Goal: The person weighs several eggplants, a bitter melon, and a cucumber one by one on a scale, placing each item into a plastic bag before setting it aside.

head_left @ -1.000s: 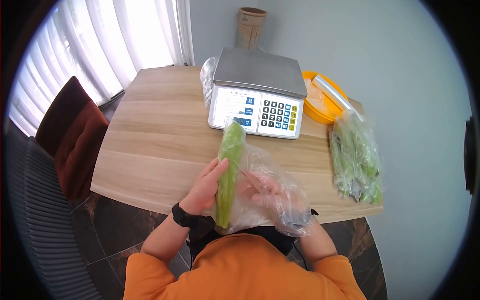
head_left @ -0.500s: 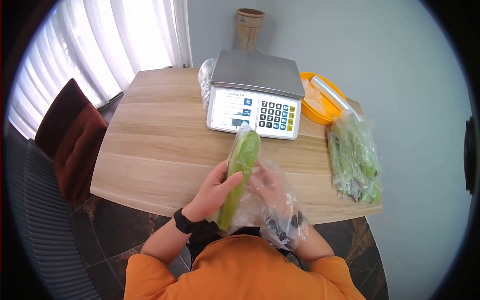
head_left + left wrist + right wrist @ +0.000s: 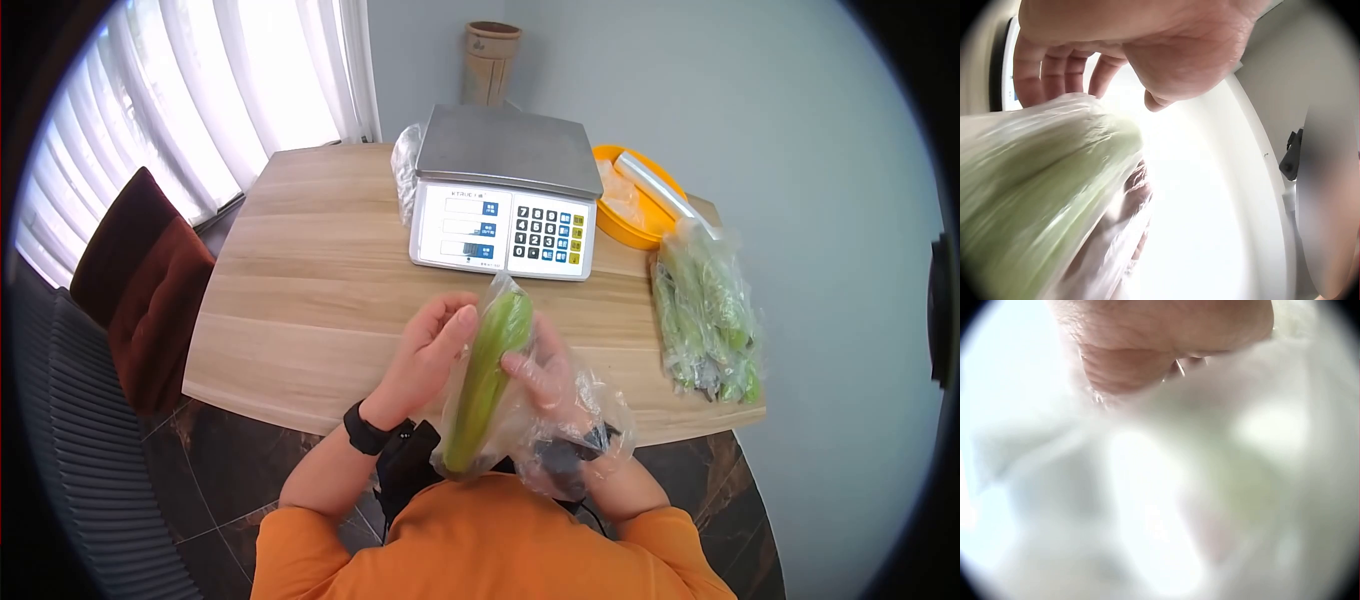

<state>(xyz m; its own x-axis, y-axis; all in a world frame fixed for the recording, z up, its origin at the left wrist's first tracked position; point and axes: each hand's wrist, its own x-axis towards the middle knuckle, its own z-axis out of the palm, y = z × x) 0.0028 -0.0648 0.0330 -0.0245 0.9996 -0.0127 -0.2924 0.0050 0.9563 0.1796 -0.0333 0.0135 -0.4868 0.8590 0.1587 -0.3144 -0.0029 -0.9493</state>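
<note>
A long green vegetable (image 3: 488, 385) slants upright above the table's front edge, inside a clear plastic bag (image 3: 525, 455). My right hand (image 3: 548, 375) grips its right side, the thumb laid across the front and the film draped over the hand and wrist. To the left of the tip is my left hand (image 3: 425, 350), fingers loosely bent and not round the vegetable. In the left wrist view, the left fingers (image 3: 1054, 74) hang just over the film at the bagged tip (image 3: 1107, 128). Blurred film fills most of the right wrist view, below the right hand (image 3: 1166, 337).
A digital scale (image 3: 500, 230) with a steel platform stands behind the hands. Bagged green vegetables (image 3: 708, 315) lie at the table's right edge, before an orange basin (image 3: 628, 232) holding a film roll (image 3: 655, 185). Crumpled plastic (image 3: 405, 170) sits left of the scale. A brown chair (image 3: 150, 290) stands left.
My left hand has let go of the vegetable and moved off to its left. The right hand has come up to grip it, and the vegetable has shifted right.
</note>
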